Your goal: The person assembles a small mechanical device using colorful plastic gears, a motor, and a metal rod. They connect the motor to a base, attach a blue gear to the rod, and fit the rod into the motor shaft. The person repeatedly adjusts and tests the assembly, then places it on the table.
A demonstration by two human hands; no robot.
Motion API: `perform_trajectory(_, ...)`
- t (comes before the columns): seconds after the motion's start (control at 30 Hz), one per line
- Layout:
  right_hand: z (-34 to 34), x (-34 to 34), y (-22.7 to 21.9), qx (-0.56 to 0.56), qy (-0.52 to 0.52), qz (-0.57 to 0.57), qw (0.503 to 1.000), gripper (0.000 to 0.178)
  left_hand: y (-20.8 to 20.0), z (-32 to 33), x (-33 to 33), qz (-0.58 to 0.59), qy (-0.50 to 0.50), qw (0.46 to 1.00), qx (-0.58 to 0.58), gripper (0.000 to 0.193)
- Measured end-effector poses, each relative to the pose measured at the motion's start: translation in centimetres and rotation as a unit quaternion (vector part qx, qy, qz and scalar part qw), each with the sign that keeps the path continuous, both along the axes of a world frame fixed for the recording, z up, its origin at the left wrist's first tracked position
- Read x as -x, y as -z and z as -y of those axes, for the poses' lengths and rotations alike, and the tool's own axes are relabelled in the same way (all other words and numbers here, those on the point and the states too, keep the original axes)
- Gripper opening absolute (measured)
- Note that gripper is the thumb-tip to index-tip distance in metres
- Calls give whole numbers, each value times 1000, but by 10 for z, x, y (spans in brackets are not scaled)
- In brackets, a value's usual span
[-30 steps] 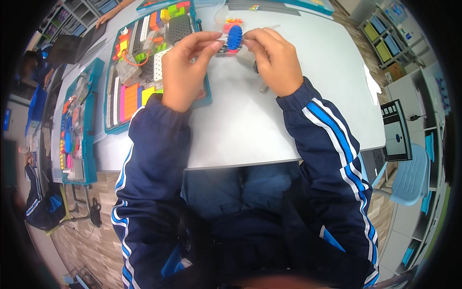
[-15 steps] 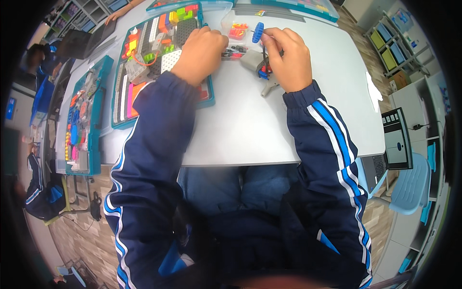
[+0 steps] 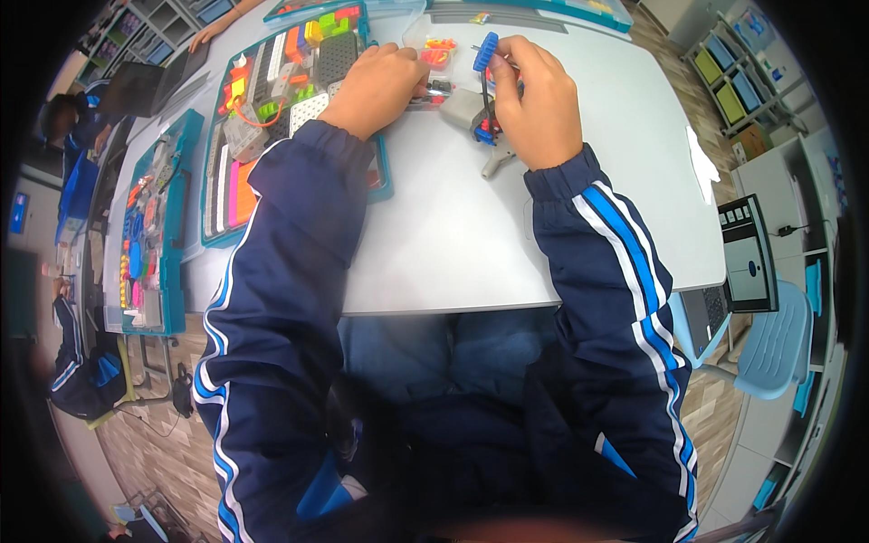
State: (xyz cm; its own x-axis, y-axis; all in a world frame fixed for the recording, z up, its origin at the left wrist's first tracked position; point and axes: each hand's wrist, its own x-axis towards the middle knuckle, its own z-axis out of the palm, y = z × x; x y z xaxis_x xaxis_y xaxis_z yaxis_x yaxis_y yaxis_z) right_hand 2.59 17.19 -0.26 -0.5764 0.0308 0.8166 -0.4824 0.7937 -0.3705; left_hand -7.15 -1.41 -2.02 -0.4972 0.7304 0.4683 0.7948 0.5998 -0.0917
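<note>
One blue wheel (image 3: 486,52) in the right hand (image 3: 541,104), over the far half of the surface (image 3: 625,136)

The surface is smooth and white, with a plain near edge. Two teal trays of parts lie to its left: one by the left edge, the outer tray (image 3: 172,271), and one between that and the middle, the inner tray (image 3: 386,167). The inner tray holds bright plastic bricks, long ribbed bars, perforated plates and one boxy grey block (image 3: 243,138) with an orange cable (image 3: 251,118) looping from it.

Two bare hands reach toward the far edge. The right hand grips the wheel between thumb and fingers, though the exact contact is partly hidden. The left hand (image 3: 376,90) is curled, palm down, just right of the inner tray; its fingertips are hidden, so I cannot tell whether it holds anything.

One rounded grey motor (image 3: 462,109) sits between the two hands. One white paper (image 3: 700,158) with ragged sides lies at the right edge.

The wheel is solid blue, round and thick, its rim ridged all around; it is tilted, nearly edge-on. One thin black bar (image 3: 485,90) shows below it, reaching down to a small blue piece (image 3: 486,134) beside the motor. Glossy orange and red bits (image 3: 440,47) sit in a clear box toward the far edge; black bits (image 3: 439,88) lie by the left fingers.
</note>
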Motion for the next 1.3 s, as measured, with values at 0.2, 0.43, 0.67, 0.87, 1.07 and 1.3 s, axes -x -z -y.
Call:
perform_trajectory(0.2,0,1,2,9,19,13,1000,4,1,1,-3,-21,-12,1000,10,5)
perform_trajectory(0.43,2,1,2,70,-17,62,995,3,4,1,-6,-3,-25,1000,-8,4)
perform_trajectory(0.67,2,0,0,91,-28,50,994,6,4,-2,-8,-42,-57,997,34,9)
perform_trajectory(0.87,3,3,1,71,-29,21,997,7,6,-3,-11,-60,-91,991,73,13)
perform_trajectory(1.07,4,3,2,74,-33,20,997,7,9,-3,-9,-53,-84,993,66,17)
perform_trajectory(1.3,4,1,6,80,-27,76,994,7,12,-2,-8,-69,-84,993,40,15)
